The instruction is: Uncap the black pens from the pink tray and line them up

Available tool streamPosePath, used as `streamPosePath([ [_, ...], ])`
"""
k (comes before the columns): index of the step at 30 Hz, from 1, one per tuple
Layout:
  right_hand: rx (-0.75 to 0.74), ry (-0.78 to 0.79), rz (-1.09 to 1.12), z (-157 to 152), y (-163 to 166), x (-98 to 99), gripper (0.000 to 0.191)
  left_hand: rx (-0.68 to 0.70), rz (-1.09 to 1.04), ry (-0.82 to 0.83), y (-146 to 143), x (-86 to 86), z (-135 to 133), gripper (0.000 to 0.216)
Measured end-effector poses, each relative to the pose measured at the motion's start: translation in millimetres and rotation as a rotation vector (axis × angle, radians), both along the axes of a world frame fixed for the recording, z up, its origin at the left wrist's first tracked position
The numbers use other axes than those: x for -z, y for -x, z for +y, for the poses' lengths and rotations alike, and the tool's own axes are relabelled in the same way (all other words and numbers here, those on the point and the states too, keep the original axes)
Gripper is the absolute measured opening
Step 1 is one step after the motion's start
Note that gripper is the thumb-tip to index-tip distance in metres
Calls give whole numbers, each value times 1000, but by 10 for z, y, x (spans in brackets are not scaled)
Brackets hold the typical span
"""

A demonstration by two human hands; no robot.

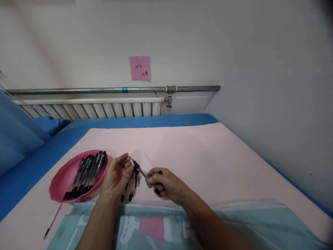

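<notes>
My right hand (162, 182) is closed round a clear-barrelled pen (141, 171). The pen's black grip and bare tip point up and left, and its dark rear end sticks out below my fingers. A small black piece, perhaps a pen cap (160, 172), shows at the same hand's curled fingers. Close to the pen's tip, my left hand (119, 173) is turned palm up, its fingers loosely bent and nothing visible in them. Several pens (132, 184) lie on the pink sheet between my hands, partly hidden by my left hand.
At the left, a pink scalloped bowl (56, 180) holds several black-capped pens (87, 173). A thin pen refill (52, 222) lies in front of it. Teal patterned cloth (234, 225) covers the near edge. A radiator (104, 109) and pipe (99, 90) run along the back wall.
</notes>
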State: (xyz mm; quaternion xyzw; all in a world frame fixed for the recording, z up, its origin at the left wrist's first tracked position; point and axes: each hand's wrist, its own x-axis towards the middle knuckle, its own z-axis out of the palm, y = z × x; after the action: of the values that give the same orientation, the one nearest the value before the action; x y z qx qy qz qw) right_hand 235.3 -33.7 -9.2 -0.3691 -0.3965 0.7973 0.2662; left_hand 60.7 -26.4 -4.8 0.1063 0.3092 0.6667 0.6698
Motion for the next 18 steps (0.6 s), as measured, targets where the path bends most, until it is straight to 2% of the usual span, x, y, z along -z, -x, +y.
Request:
streamPosePath([
  [4, 6, -16, 9, 5, 7, 20, 9, 107, 104, 20, -84, 12, -47, 11],
  [8, -7, -22, -29, -2, 11, -21, 8, 109, 206, -10, -104, 33, -47, 7],
  [10, -41, -20, -82, -9, 6, -49, 7, 51, 208, -36, -58, 32, -27, 8],
  [13, -116, -60, -228, -10, -35, -52, 8, -121, 128, -37, 78, 9, 11, 8],
  [16, -168, -214, -435, 10, -126, -4, 5, -275, 57, -9, 229, -22, 33, 8],
  [18, -145, -341, -572, 32, -198, 34, 2, -338, 57, -4, 290, -34, 37, 13],
])
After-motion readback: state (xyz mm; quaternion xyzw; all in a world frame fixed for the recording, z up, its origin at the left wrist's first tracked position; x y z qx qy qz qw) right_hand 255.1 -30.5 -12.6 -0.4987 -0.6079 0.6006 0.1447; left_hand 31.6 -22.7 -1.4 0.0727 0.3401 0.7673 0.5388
